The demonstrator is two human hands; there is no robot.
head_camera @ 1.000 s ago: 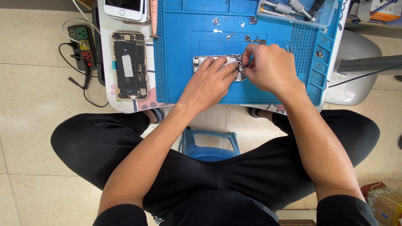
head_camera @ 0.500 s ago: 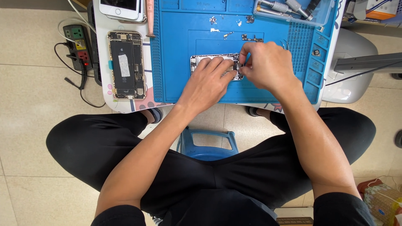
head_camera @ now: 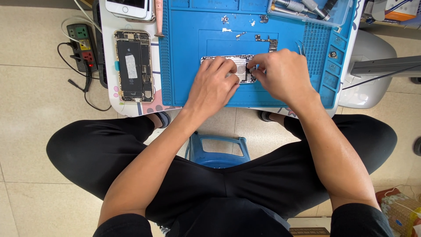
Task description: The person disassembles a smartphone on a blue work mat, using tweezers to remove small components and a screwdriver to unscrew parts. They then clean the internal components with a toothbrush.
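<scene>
The blue mat [head_camera: 206, 94] looks like soft rubber or silicone, matt, with moulded ridges and small pockets along its edges. The phone frame [head_camera: 239, 66] under the left hand [head_camera: 212, 85] and right hand [head_camera: 283, 77] is bare metal, silvery with a dull brushed sheen. The opened phone [head_camera: 133, 66] beside the mat shows a matt black battery inside a glossy gold metal rim. The clear tray [head_camera: 307, 11] is shiny plastic and holds polished metal tools. The worktop [head_camera: 109, 94] is smooth and white. The floor [head_camera: 35, 131] is glossy beige tile. The trousers [head_camera: 245, 184] are matt black cloth.
</scene>
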